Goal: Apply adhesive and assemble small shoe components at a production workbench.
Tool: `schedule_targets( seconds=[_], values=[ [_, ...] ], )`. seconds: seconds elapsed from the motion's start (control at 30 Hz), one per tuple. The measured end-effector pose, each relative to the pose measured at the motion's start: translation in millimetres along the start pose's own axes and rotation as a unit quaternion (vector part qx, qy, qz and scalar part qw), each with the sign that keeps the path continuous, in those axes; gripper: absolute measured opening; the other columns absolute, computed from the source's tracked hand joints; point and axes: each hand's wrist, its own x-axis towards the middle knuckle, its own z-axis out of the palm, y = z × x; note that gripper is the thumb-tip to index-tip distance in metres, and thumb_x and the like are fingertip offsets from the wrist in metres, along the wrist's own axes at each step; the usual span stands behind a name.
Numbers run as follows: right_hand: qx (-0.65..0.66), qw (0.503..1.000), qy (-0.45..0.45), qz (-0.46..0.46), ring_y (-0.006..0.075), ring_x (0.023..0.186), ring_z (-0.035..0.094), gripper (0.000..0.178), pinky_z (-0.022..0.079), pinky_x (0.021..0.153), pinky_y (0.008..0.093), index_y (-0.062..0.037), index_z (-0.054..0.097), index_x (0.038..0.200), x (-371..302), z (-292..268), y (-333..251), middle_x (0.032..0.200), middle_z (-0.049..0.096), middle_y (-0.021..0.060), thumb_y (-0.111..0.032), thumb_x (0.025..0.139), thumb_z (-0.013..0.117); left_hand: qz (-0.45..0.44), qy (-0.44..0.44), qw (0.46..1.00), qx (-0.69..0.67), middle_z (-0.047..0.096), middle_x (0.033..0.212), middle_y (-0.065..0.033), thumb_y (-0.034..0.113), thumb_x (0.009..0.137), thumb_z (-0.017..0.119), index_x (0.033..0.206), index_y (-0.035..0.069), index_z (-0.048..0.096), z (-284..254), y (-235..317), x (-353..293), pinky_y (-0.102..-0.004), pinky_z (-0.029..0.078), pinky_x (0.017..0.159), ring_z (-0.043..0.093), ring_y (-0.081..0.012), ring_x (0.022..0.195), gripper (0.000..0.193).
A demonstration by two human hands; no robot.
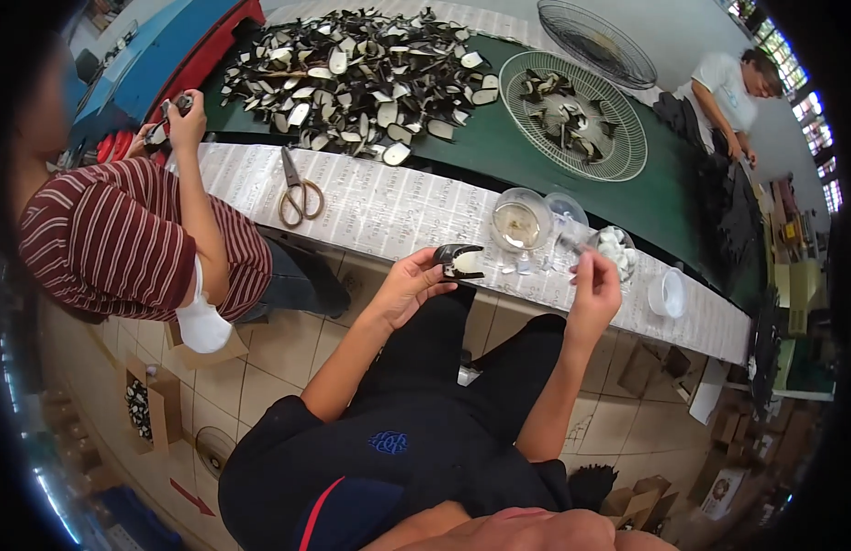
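My left hand (407, 292) pinches a small black piece with a cream-white inner face (464, 264) between thumb and fingers, above the near edge of the table. To its right, my right hand (594, 286) is raised with thumb and fingertips together; what they hold, if anything, is too small to make out. Just beyond that hand stand a round clear tub (521, 220) with brownish contents and a clear lid or dish (566, 211). Several small white pieces (615, 250) lie heaped close to the right hand's fingertips. A white plastic cup (666, 294) is further right.
A large heap of similar black-and-white pieces (352, 83) covers the green belt. Beyond the tub sits a round wire fan guard (633, 138) holding more. Scissors (299, 188) lie left. A co-worker in a striped shirt (141, 243) stands left; another (727, 92) works far right.
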Motion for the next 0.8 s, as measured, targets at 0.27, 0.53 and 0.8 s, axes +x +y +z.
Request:
schedule_targets(
  seconds=[0.27,0.53,0.8],
  values=[
    [-0.04,0.986,-0.163,-0.026,0.0079,0.073,0.055,0.013,0.044,0.067,0.0227,0.0016,0.065,0.095,20,11,-9,0.084,0.065,0.0027,-0.011,0.089,0.064,-0.029,0.023,0.998,-0.043,0.063,0.109,-0.0065,0.013,0.093,0.062,0.12,0.002,0.052,15,-25,-5,-0.0298,0.054,0.087,0.063,-0.0137,0.097,0.031],
    [-0.108,0.965,-0.195,-0.139,0.02,0.073,0.061,0.01,0.048,0.062,0.0286,0.0015,0.063,0.09,-50,9,-67,0.092,0.067,0.0113,0.0,0.081,0.067,0.0,-0.043,0.999,-0.033,0.062,0.101,-0.0055,0.006,0.088,0.066,0.108,0.003,0.05,51,0,-18,-0.0331,0.055,0.089,0.063,-0.0139,0.095,0.026],
    [-0.162,0.907,-0.182,-0.345,0.0258,0.069,0.059,0.019,0.046,0.059,0.0337,0.0016,0.063,0.09,-58,11,-76,0.094,0.064,0.0131,0.001,0.073,0.072,0.009,-0.089,0.996,0.005,0.061,0.1,-0.0073,0.017,0.084,0.073,0.103,0.003,0.05,66,11,-31,-0.0339,0.057,0.082,0.063,-0.0162,0.092,0.033]
  ],
)
